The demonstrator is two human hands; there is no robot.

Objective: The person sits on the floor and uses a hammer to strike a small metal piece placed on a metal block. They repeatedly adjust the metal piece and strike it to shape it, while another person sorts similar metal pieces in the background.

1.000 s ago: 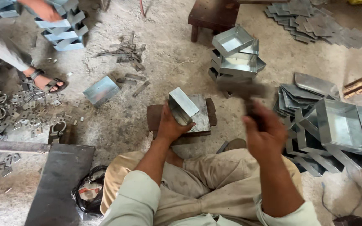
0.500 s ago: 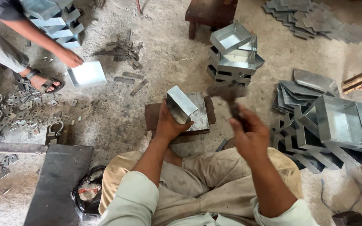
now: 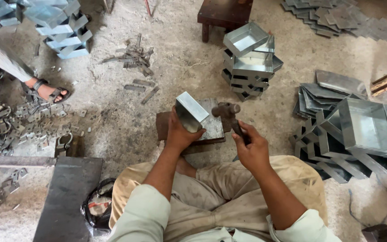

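Observation:
I sit on the ground above a low dark block [image 3: 163, 126]. My left hand [image 3: 180, 134] holds a shiny sheet-metal tray [image 3: 198, 114] tipped on its edge on that block. My right hand [image 3: 251, 145] grips the handle of a dark hammer [image 3: 225, 110]; its head rests low against the tray's flat sheet, just right of the raised wall.
A stack of finished metal trays [image 3: 249, 60] stands just beyond the block. More trays and flat blanks [image 3: 350, 130] lie at the right. Another tray stack [image 3: 61, 27] is far left, by another person's sandalled foot [image 3: 45, 92]. Metal scraps [image 3: 133, 58] litter the floor; a dark plate [image 3: 66, 197] lies near left.
My right hand has swung the hammer down from its raised position onto the tray. The other person's hand, which took a tray at the far left, has gone from view.

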